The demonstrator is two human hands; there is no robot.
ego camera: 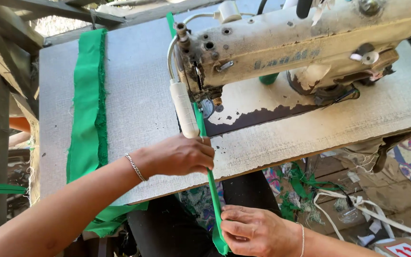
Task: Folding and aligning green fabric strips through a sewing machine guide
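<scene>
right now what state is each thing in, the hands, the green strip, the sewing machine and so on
left hand: fingers closed, pinching the narrow green fabric strip at the table edge
right hand: gripping the strip's lower end below the table
narrow green fabric strip: folded, stretched taut from needle area to lap
worn cream sewing machine: paint chipped, strip fed under its foot
wide green fabric band: lying flat, frayed edge, draped off grey table
</scene>
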